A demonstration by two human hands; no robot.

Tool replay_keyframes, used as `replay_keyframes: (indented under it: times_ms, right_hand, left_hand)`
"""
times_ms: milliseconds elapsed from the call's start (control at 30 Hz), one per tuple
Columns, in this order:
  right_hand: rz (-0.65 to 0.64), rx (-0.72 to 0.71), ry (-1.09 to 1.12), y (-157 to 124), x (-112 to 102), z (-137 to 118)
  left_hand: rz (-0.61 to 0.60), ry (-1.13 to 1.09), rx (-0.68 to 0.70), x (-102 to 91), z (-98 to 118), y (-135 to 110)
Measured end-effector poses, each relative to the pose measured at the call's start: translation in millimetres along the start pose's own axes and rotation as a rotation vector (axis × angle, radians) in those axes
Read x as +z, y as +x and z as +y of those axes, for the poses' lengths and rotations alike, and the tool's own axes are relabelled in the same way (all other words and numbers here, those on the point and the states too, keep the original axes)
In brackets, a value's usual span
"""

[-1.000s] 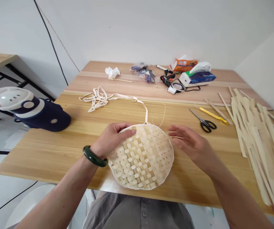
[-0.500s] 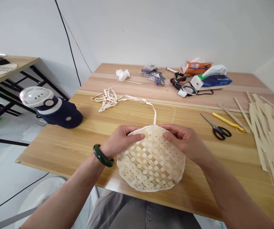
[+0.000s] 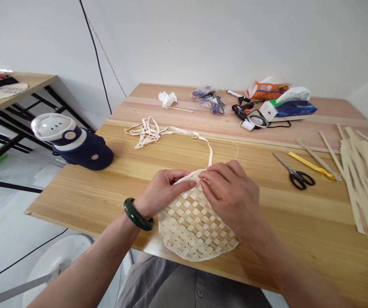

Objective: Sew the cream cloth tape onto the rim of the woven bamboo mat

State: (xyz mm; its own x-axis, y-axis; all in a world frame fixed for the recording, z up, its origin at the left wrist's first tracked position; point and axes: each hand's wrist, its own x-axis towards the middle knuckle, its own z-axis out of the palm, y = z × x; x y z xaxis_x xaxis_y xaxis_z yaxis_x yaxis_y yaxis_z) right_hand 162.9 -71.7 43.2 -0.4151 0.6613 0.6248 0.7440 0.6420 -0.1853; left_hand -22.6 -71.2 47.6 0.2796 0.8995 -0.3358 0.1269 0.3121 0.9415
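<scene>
A bamboo disc [image 3: 195, 229] lies at lower centre of the wooden table [image 3: 302, 218]. The left hand [image 3: 163, 192] and right hand [image 3: 231, 194] both hold its upper rim, fingers closed narrowly on the weave. A tangled ribbon [image 3: 147, 133] lies above it, scissors [image 3: 299, 178] and loose strips [image 3: 363, 184] to the right, a tissue box [image 3: 288, 109] at the far edge. A navy appliance [image 3: 87, 152] sits at the left edge; a side table [image 3: 13, 87] stands at upper left against the white wall [image 3: 203, 42].
</scene>
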Motion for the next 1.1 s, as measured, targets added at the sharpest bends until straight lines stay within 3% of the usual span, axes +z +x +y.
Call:
replay_keyframes:
  times_ms: [367,467,567,667,767,833,933,1100]
  right_hand:
    - [-0.101,-0.192,-0.302,14,6,-7]
    - [-0.035,-0.193,-0.194,15,6,-9]
    - [0.026,-0.071,0.012,8,0,-2]
    - [-0.025,0.143,0.003,-13,-11,32]
    - [-0.237,0.584,-0.306,-47,-28,94]
    - [-0.263,0.722,-0.431,-72,-41,137]
    - [-0.334,0.796,-0.461,-98,-54,182]
    - [-0.449,0.776,-0.298,-98,-59,212]
  left_hand:
    - [0.059,0.369,0.175,4.4,10,-9]
    - [0.071,0.331,0.16,6.0,11,-9]
    - [0.092,0.287,0.12,4.4,6,-7]
    - [0.072,0.205,0.037,-0.7,-3,-3]
    - [0.02,0.085,-0.085,-6.1,-13,4]
    - [-0.012,-0.001,-0.148,-7.8,-17,10]
    - [-0.036,-0.104,-0.197,-6.3,-19,17]
    - [-0.011,-0.202,-0.197,-1.3,-20,19]
